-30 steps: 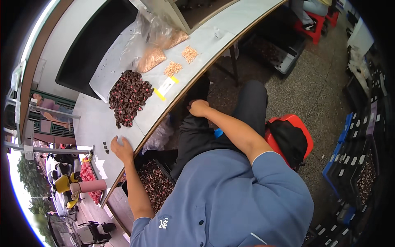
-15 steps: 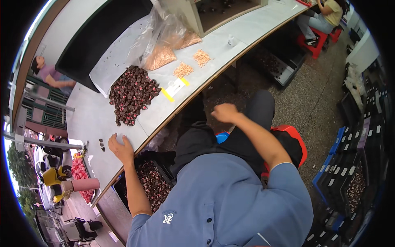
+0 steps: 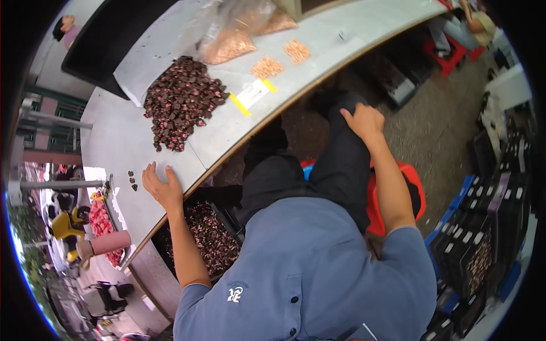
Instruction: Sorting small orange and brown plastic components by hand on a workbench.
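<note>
My left hand (image 3: 163, 188) lies on the grey table (image 3: 111, 136) near its edge, fingers spread and nothing in them. Just left of its fingertips are several small dark pieces (image 3: 133, 181) in a short row. Beyond the hand spreads a large heap of small dark pieces with pink-red faces (image 3: 183, 105). My right hand (image 3: 364, 121) rests over my right knee, away from the table, thumb apart and nothing visible in it. Two small heaps of beige pieces, a nearer heap (image 3: 267, 68) and a farther heap (image 3: 297, 51), sit right of the dark heap.
Clear plastic bags of beige pieces (image 3: 232, 46) stand behind the heaps. A label (image 3: 253, 95) is taped down with yellow strips. Below the table edge is a black bin of dark and pink pieces (image 3: 207, 236). A pink bottle (image 3: 111, 242) is at left; stacked crates (image 3: 478, 227) stand at right.
My right hand has moved from above my lap out to my right knee, and its thumb now shows apart. My left hand stays on the table by the small row. The view has shifted.
</note>
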`<state>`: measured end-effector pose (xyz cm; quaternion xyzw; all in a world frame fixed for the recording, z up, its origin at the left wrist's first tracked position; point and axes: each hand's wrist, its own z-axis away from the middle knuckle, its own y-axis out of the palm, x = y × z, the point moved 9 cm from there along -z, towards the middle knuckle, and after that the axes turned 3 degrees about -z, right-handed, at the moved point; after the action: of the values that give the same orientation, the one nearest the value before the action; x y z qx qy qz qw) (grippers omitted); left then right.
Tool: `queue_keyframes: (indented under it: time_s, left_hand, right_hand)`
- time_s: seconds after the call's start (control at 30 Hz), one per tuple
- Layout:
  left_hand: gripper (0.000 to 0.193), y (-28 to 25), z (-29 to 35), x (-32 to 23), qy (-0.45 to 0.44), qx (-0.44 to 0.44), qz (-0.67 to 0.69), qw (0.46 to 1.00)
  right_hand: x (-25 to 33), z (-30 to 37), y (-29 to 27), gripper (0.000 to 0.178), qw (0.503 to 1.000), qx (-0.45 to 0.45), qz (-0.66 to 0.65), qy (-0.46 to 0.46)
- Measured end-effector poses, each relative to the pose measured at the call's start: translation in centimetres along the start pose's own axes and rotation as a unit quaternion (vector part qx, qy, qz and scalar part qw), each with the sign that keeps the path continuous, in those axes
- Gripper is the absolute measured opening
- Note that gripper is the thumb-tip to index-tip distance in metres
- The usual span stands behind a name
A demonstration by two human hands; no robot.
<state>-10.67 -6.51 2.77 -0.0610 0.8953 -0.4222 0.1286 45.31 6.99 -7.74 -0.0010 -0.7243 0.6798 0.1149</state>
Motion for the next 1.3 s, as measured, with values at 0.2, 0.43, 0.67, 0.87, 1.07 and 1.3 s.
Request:
queue_keyframes:
  time_s: [0.2, 0.43, 0.67, 0.87, 1.07, 1.3]
  left_hand:
    - [0.043, 0.3, 0.3, 0.5, 0.036, -0.01, -0.009, 0.999]
    - [0.045, 1.0, 0.2, 1.9, -0.038, 0.048, -0.009, 0.998]
    - [0.045, 0.9, 0.0, 1.5, -0.067, 0.065, -0.016, 0.995]
    - [0.042, 0.6, 0.0, 0.8, -0.083, 0.063, 0.003, 0.995]
    - [0.037, -0.4, 0.2, 1.6, -0.09, -0.001, 0.033, 0.995]
    - [0.033, -1.1, 0.1, 2.4, -0.218, -0.007, 0.186, 0.958]
  right_hand:
    - [2.0, -2.6, 7.9, 0.039, 0.995, 0.075, -0.061, -0.026]
    - [2.7, 4.9, 8.5, 0.027, 0.932, 0.211, -0.237, -0.177]
    - [-0.2, 5.6, 6.3, 0.039, 0.951, 0.121, -0.272, -0.084]
    - [1.9, 3.8, 4.5, 0.038, 0.938, 0.019, -0.333, -0.095]
    - [4.2, 0.7, -2.5, 0.033, 0.867, -0.103, -0.468, -0.136]
    - [10.0, -3.1, -6.4, 0.023, 0.823, -0.075, -0.536, -0.17]
